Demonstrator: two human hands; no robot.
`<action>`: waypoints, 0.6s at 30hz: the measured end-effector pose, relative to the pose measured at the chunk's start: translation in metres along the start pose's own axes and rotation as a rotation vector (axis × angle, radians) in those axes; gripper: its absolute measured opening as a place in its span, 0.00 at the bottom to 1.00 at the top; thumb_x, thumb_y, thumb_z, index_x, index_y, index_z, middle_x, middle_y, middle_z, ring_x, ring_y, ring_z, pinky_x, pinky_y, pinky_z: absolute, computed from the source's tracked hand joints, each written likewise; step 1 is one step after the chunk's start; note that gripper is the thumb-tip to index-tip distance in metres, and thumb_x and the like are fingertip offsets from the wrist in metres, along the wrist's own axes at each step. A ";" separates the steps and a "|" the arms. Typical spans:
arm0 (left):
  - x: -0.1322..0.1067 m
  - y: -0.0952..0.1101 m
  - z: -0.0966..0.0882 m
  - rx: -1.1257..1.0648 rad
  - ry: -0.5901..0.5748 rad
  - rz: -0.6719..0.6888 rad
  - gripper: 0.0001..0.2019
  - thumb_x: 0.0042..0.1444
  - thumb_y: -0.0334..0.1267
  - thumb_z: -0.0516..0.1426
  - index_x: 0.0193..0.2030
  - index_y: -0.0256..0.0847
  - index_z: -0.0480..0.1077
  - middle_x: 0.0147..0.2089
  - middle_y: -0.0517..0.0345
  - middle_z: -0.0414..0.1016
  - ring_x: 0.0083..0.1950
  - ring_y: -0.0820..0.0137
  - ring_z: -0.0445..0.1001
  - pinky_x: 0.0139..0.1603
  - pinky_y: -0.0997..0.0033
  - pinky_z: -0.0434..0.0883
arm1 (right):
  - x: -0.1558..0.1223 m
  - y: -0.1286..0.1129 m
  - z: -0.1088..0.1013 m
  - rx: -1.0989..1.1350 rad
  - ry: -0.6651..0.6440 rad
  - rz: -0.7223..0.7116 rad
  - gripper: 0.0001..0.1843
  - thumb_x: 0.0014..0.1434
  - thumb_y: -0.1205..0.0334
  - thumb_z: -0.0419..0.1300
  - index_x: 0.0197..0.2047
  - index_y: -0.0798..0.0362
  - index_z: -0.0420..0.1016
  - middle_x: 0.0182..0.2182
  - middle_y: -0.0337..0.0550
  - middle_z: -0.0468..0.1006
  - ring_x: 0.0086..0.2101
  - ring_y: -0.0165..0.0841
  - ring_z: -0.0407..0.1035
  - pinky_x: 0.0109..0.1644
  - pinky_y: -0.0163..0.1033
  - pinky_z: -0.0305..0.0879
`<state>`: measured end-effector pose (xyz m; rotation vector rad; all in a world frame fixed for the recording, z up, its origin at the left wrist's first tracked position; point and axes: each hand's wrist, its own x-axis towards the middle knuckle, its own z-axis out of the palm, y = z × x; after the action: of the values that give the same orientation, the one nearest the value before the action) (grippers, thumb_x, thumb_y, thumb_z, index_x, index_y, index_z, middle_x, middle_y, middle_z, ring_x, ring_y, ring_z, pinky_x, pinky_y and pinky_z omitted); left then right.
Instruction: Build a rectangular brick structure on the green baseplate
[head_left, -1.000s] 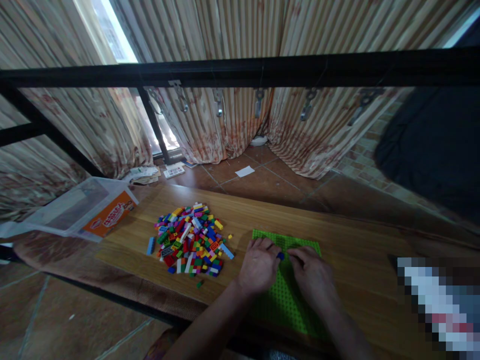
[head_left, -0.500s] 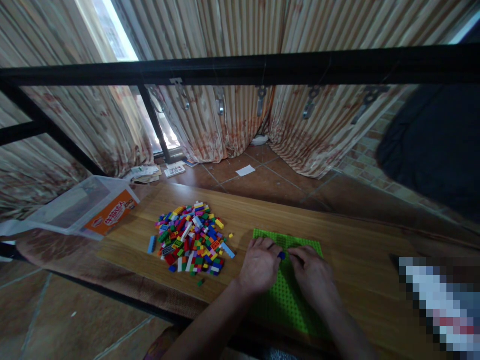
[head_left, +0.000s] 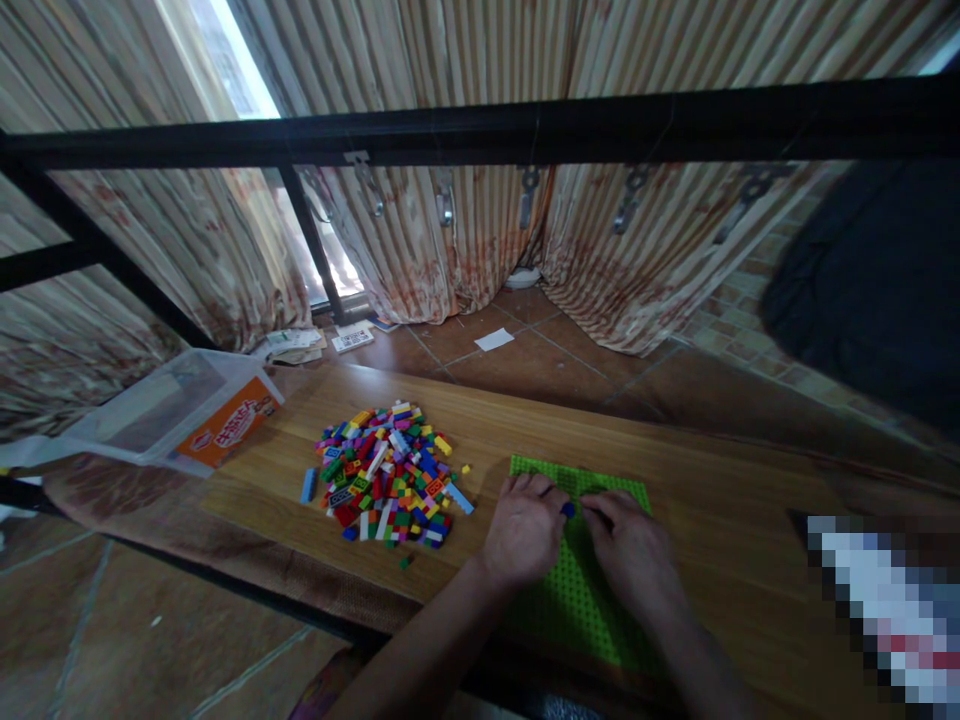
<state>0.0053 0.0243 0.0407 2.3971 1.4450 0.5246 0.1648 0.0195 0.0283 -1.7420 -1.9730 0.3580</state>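
Observation:
A green studded baseplate [head_left: 577,600] lies on the wooden board [head_left: 495,430] in front of me. Both hands rest on it with curled fingers. My left hand [head_left: 523,530] and my right hand [head_left: 628,545] meet over a small blue brick [head_left: 568,509], which is pinched between their fingertips. To the left lies a pile of loose coloured bricks [head_left: 386,474], apart from both hands.
A clear plastic box with an orange label [head_left: 180,410] sits at the board's left end. A black metal bar [head_left: 480,130] crosses the view above, with curtains behind. A dark cloth [head_left: 877,290] lies at the right. Papers [head_left: 349,340] lie on the tiled floor.
Both hands stay on the baseplate around the blue brick. The whole scene has shifted slightly right as the head moved.

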 end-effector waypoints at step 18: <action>-0.002 0.000 0.000 -0.001 -0.008 -0.006 0.11 0.62 0.36 0.49 0.46 0.40 0.71 0.45 0.53 0.72 0.47 0.63 0.68 0.51 0.61 0.67 | -0.002 0.003 0.001 0.074 0.138 -0.058 0.17 0.62 0.54 0.49 0.38 0.52 0.77 0.38 0.47 0.80 0.36 0.37 0.75 0.43 0.42 0.69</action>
<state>0.0045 0.0220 0.0403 2.3906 1.4482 0.5136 0.1665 0.0183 0.0257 -1.6155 -1.8838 0.2801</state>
